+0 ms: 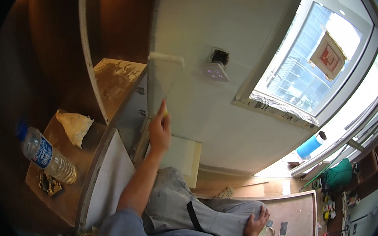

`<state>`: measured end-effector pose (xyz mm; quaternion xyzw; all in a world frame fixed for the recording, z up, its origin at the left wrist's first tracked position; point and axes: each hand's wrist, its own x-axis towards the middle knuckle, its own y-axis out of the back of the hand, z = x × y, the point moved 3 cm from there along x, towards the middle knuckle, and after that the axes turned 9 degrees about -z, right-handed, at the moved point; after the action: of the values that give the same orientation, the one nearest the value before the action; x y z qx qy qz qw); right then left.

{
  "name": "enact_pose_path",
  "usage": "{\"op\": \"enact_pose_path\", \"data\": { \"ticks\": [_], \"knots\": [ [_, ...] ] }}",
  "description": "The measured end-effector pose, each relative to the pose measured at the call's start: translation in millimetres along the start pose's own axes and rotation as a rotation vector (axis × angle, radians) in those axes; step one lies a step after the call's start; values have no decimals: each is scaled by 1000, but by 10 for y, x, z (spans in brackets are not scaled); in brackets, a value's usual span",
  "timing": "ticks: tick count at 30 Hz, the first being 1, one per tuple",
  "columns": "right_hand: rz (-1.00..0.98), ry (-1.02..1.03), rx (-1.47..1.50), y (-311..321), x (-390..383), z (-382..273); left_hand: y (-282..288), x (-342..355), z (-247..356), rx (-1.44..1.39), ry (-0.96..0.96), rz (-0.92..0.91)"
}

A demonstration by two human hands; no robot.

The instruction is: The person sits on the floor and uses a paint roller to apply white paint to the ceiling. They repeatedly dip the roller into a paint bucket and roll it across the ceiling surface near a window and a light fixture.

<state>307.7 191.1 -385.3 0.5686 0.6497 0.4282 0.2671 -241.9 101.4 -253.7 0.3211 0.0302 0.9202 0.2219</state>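
Two bare hands: the right hand (256,225) rests loosely spread on a grey-trousered knee (248,208), apparently holding nothing; the left hand (159,131) is curled firmly around the handle end of a slim, white-sleeved paint roller (167,60), apparently against the pale flat wall (216,20). It should be light, soft-sleeved, best gripped there. Leftward stands a clear, blue-capped plastic bottle (49,154), contents uncertain; farther, a blue cylinder (309,147), inside indistinct.

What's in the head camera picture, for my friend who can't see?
A person's left hand holds a wide tool up at a pale wall; the right hand rests on a knee. A small panel hangs by a wall hole, near a bright window. A clear bottle is at left.
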Motion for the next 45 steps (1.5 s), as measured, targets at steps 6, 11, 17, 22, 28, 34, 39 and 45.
{"op": "enact_pose_path", "data": {
  "ticks": [6,11,17,22,28,34,39,45],
  "knots": [
    [-157,261,178,55,186,-893,-432,-1595,799,-95,92,-439],
    [-689,343,1333,-201,132,-1873,-925,-2238,1324,-332,49,-703],
    [-632,399,1373,-267,337,-1761,-919,-2136,1328,-256,-9,-935],
    [-320,222,1347,-404,1032,-966,-514,-1558,56,453,61,-819],
    [-254,-92,1124,-881,1063,-416,-101,-1851,-1263,540,511,-792],
    [-357,-86,830,-1007,1200,-420,-246,-1800,-1116,503,398,-666],
    [-352,56,523,-1129,1191,-377,-256,-1740,-916,497,296,-580],
    [-378,-11,474,-911,1182,-579,-238,-1724,-843,581,169,-591]
  ]
}}
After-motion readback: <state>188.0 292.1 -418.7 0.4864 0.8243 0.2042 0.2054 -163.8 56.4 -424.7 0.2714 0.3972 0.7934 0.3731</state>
